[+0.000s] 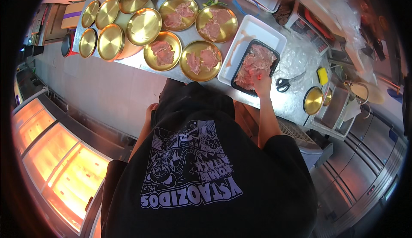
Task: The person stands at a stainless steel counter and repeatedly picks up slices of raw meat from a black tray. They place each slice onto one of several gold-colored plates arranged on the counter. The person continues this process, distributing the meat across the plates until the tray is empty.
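My right hand point(262, 82) reaches into a black plastic tray point(234, 82) heaped with raw meat slices point(258, 57). Its fingertips touch the near part of the heap, and whether they grip a slice is hidden. The black tray lies inside a larger white tray point(247, 28), which has reddish smears. Down beside my body is my left hand point(151, 109), partly hidden, with its fingers unclear. Left of the white tray, several gold metal plates bear raw meat, among them a near plate point(198, 74) and one behind it point(231, 28).
Bare gold plates point(109, 41) stand at the table's left end. Black-handled scissors point(285, 84) lie right of the trays by clear plastic film point(299, 51). A yellow sponge point(322, 76) and a sink point(334, 109) are farther right. Lit glass-front cabinets point(64, 170) stand lower left.
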The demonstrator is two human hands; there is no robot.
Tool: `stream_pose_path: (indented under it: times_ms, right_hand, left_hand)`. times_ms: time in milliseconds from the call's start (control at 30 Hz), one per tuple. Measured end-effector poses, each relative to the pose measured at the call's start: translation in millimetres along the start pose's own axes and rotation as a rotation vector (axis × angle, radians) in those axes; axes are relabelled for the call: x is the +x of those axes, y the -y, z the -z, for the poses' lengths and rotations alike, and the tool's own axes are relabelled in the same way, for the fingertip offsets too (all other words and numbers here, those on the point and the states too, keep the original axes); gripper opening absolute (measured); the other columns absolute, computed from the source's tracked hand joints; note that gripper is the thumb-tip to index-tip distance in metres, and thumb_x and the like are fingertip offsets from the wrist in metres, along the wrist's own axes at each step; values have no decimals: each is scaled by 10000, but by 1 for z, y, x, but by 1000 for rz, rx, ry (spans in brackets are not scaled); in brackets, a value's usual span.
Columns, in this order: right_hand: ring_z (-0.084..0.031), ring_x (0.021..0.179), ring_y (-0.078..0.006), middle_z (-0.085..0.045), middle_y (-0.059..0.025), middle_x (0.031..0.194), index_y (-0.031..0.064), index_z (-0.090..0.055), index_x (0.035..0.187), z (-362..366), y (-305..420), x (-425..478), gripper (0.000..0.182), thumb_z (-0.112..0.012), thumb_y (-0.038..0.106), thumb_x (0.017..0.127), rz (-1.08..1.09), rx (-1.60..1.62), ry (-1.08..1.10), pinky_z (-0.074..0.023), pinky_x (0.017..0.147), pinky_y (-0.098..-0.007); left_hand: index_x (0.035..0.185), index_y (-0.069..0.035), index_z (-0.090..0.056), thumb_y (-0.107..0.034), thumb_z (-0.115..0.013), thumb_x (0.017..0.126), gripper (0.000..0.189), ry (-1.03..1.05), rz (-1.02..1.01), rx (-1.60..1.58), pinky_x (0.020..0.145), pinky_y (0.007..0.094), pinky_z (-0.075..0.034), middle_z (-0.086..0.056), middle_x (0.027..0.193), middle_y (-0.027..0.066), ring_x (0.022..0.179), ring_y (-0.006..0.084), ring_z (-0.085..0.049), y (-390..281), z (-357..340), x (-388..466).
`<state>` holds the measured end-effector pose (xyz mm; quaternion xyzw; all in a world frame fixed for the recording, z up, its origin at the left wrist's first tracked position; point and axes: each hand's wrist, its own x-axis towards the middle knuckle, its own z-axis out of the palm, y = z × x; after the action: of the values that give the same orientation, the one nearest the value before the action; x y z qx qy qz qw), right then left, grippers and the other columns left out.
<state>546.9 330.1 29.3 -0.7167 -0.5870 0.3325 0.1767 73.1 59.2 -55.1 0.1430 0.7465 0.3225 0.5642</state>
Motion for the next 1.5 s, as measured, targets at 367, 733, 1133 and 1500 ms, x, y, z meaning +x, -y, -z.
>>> stream_pose_path:
  times_ms: [367,733,1133,1500]
  right_hand:
    - [-557,679,-146,-607,-49,790,13,-584,862,-9,-25,4,112,-483,-21,828,-270,757,68,-467,626,-281]
    - [-516,671,-74,-578,-33,782,18,-573,889,-13,0,0,133,-658,53,793,-381,930,37,-413,591,-206]
    - [-560,638,-94,-598,-52,693,-28,-591,795,-26,-26,3,217,-737,116,725,-206,492,-24,-456,568,-251]
    - [-585,730,-276,-573,-120,731,18,-594,717,-12,5,-1,117,-694,39,661,343,-186,-292,-478,704,-372]
  left_hand:
    - [962,19,-608,-249,-513,918,288,-13,-37,20,697,262,-462,-630,820,48,738,122,-557,11,4,7]
    - [977,25,-591,-245,-497,927,290,-12,-6,-2,687,271,-471,-621,822,56,730,129,-560,-14,-7,-7]
    - [973,30,-598,-253,-508,920,301,-16,-32,14,702,270,-469,-627,834,60,750,129,-562,-4,-4,-3]
    - [958,28,-605,-256,-505,919,303,-27,-30,58,696,271,-466,-630,833,57,751,123,-558,-5,-4,-4]
